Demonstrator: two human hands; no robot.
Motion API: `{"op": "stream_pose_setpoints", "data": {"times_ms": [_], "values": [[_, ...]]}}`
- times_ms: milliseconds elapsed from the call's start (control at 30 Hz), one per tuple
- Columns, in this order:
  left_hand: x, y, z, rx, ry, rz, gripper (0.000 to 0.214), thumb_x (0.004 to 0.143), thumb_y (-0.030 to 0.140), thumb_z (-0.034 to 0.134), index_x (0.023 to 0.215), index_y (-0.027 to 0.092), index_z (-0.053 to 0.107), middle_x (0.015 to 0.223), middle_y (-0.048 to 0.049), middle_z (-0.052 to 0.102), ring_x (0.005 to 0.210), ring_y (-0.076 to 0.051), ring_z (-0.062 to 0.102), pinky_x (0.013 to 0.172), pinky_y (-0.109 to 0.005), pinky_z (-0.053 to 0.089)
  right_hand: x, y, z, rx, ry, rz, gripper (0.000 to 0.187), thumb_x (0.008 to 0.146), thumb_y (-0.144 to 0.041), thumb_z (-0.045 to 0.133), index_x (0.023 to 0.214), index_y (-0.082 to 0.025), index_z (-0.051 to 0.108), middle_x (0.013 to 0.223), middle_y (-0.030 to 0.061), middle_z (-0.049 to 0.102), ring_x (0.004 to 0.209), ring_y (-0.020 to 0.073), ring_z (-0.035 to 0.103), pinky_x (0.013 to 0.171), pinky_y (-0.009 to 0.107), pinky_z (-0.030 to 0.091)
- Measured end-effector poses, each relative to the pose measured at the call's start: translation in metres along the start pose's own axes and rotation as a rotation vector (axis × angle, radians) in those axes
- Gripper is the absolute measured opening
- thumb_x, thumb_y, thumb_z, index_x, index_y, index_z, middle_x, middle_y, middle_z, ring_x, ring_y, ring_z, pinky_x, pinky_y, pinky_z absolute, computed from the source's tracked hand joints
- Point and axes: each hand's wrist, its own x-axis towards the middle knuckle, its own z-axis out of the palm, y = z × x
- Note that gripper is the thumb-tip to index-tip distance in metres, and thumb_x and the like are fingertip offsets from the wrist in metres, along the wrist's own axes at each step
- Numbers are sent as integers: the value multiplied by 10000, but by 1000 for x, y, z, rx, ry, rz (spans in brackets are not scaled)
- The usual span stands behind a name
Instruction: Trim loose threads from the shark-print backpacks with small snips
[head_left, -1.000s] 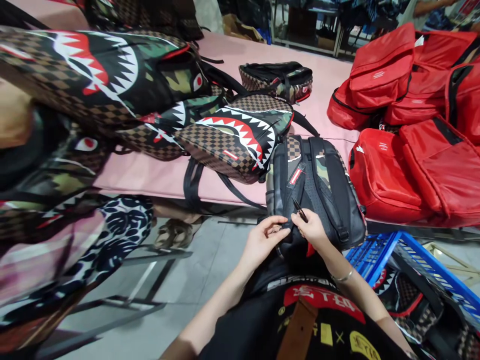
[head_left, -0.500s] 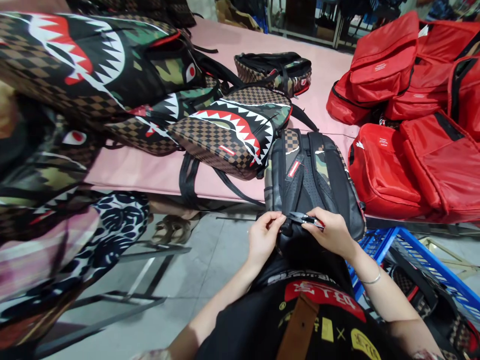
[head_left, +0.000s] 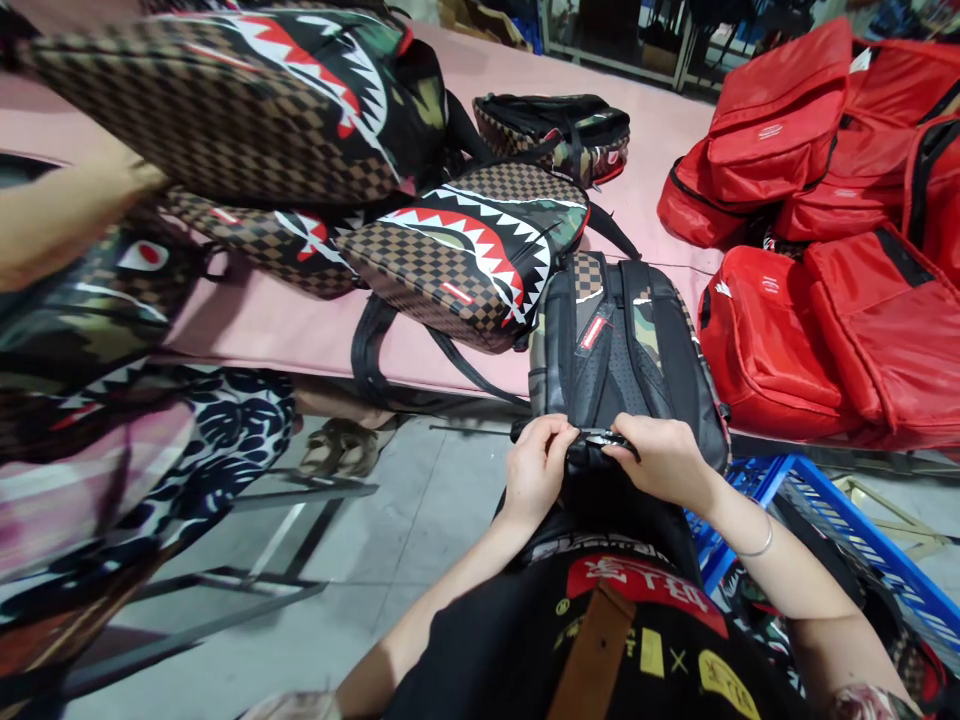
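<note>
- Left hand (head_left: 536, 465): thumb and fingers pressed together at the near end of the black backpack (head_left: 630, 345); whatever lies between the fingertips is too small to tell.
- Right hand (head_left: 664, 455): closed around a small snips-like tool (head_left: 604, 438), its tip directed toward the left fingertips.
- Black backpack: just beyond both hands, straps uppermost, lying at the near edge of the pink desk (head_left: 439, 75), with its near end projecting past that edge.
- Shark-mouth backpack (head_left: 465, 270): immediately left of the black backpack, set back from the near edge.
- Red bags (head_left: 780, 340): piled to the right, reaching the near edge.
- Blue crate (head_left: 855, 520): below the near edge, right of the person.
- Another person's forearm (head_left: 67, 215): far left, extended toward a checkered backpack (head_left: 247, 120).
</note>
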Motion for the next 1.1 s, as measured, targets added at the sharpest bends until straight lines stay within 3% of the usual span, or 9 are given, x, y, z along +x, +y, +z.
{"op": "stream_pose_setpoints", "data": {"times_ms": [167, 400, 667, 767, 867, 967, 1100], "values": [[0, -3, 1, -16, 16, -16, 141, 780, 285, 523, 687, 194, 575, 892, -39, 636, 886, -198, 563, 836, -285, 403, -3, -5, 0, -46, -4, 14, 245, 914, -372, 390, 829, -188, 527, 715, 33, 613, 658, 148, 565, 558, 245, 263], [4, -2, -1, -219, -5, -198, 221, 781, 370, 548, 711, 163, 578, 601, 35, 520, 554, -105, 445, 558, -208, 367, 5, 7, 9, 175, 37, 25, 181, 874, -364, 484, 851, -191, 530, 754, 8, 636, 674, 123, 585, 576, 218, 301], [5, 0, -1, -347, -9, -248, 254, 735, 392, 607, 716, 138, 606, 681, 2, 596, 590, -104, 476, 557, -201, 374, 25, -4, -9, -29, -151, 10, 210, 872, -380, 475, 952, -200, 547, 838, 48, 656, 748, 173, 595, 597, 245, 317], [5, 2, -1, -409, -2, -284, 282, 710, 412, 640, 715, 133, 604, 662, 0, 591, 541, -87, 448, 505, -188, 355, 26, -5, -13, -23, -163, 0, 215, 881, -377, 445, 930, -203, 563, 832, 51, 654, 742, 173, 589, 603, 248, 325], [6, 6, -4, -612, -7, -366, 358, 702, 468, 643, 623, 136, 536, 662, -15, 589, 553, -84, 481, 494, -177, 379, 23, 1, -7, 161, -65, 26, 180, 863, -354, 477, 857, -204, 576, 787, 23, 639, 700, 144, 568, 616, 233, 339], [7, 13, -7, -854, -60, -436, 422, 702, 545, 610, 638, 142, 506, 783, -49, 617, 633, -113, 564, 544, -219, 463, 21, 9, 8, 540, 126, 125, 197, 826, -382, 525, 798, -191, 562, 696, -16, 587, 624, 109, 518, 610, 213, 359], [4, 18, -8, -757, -132, -441, 378, 596, 374, 756, 841, 155, 570, 765, 19, 588, 593, -80, 558, 561, -209, 492, 28, 11, 32, 932, 296, 288, 285, 838, -457, 468, 800, -187, 549, 566, -51, 453, 517, 90, 419, 523, 205, 339]]}}
